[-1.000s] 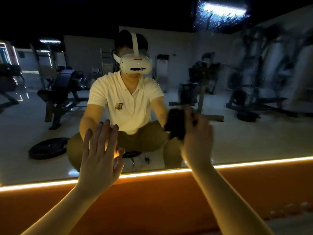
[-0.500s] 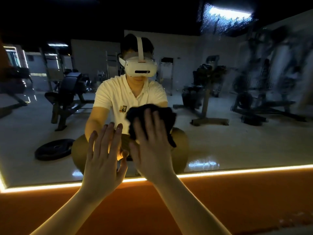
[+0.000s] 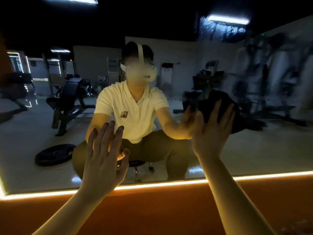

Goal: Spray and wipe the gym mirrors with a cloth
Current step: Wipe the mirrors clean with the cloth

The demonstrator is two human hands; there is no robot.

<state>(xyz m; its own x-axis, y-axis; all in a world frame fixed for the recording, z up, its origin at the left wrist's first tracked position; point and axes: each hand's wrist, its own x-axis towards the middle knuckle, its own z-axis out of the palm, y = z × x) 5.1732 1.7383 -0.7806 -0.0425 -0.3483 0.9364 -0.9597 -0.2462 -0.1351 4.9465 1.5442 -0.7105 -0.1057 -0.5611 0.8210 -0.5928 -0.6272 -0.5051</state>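
Note:
A large wall mirror (image 3: pixel 254 150) fills the view, lit along its lower edge by a glowing strip (image 3: pixel 160 184). My right hand (image 3: pixel 211 131) lies flat with straight fingers and presses a dark cloth (image 3: pixel 220 106) against the glass at the right of centre. My left hand (image 3: pixel 105 156) rests open on the mirror, fingers spread, left of centre and lower. Wet spray droplets (image 3: pixel 220 31) speckle the glass at the upper right. No spray bottle is in view.
An orange wall panel (image 3: pixel 160 212) runs below the mirror. The glass reflects a crouching person in a white shirt with a headset, a weight plate (image 3: pixel 54 154) on the floor, a bench (image 3: pixel 71 99) and gym machines (image 3: pixel 271 85).
My right hand swept the cloth from the right to the middle of the glass, then back right and higher. My left hand stayed pressed on the mirror.

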